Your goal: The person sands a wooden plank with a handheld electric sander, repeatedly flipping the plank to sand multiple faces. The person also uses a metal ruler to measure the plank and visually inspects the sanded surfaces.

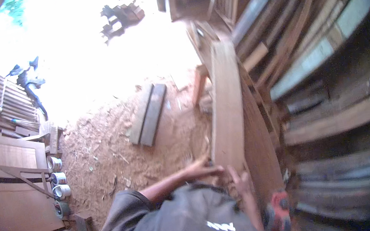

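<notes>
A long, pale brown wooden plank point(228, 103) stretches away from my body, its near end at my waist. At that end's left corner my left hand point(207, 168) is closed on the plank, thumb along the edge and fingers across the end. Just to the right, my right hand point(241, 182) touches the same end with its fingers apart. Slight blur softens both hands, and their undersides are hidden. Along the plank's right side runs a darker brown board point(259, 142). A red and dark power tool point(278, 212) is beside my right forearm.
Two dark boards point(148, 114) lie side by side on the dirt floor point(98, 154). Stacked timber point(332, 120) fills the right side. At left, paint cans point(59, 178) stand by wooden panels point(13, 203). A timber pile point(122, 16) is in the bright area beyond.
</notes>
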`<act>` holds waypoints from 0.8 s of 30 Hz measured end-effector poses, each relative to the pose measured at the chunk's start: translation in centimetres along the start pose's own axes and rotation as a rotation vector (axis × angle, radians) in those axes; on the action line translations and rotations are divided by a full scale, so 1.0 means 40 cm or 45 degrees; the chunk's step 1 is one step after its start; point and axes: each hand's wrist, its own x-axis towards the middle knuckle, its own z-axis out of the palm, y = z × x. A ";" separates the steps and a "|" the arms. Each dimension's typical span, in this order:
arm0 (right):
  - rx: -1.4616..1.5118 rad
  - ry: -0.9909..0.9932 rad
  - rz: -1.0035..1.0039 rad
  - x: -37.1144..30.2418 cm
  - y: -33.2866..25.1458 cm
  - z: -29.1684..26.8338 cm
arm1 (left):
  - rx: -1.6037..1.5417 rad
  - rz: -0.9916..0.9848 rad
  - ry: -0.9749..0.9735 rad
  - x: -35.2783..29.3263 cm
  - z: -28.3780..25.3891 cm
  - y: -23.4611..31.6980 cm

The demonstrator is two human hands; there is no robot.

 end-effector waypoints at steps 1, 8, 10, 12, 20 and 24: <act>-0.118 0.038 0.293 -0.001 -0.033 -0.047 | -0.053 -0.102 -0.035 0.025 0.022 0.006; -0.703 0.040 -0.064 0.004 -0.039 -0.283 | -0.041 0.058 0.009 0.096 0.176 -0.015; -0.813 0.075 -0.105 0.014 -0.002 -0.299 | -0.201 0.002 0.366 0.072 0.138 -0.031; -0.773 0.095 -0.032 0.020 0.022 -0.299 | -0.588 -0.292 0.597 0.026 0.046 -0.046; -0.457 0.145 -0.399 0.164 -0.103 -0.319 | -0.989 0.263 1.196 -0.175 -0.301 0.014; -0.381 0.138 -0.387 0.320 -0.204 -0.273 | -1.215 0.334 0.704 -0.019 -0.325 0.105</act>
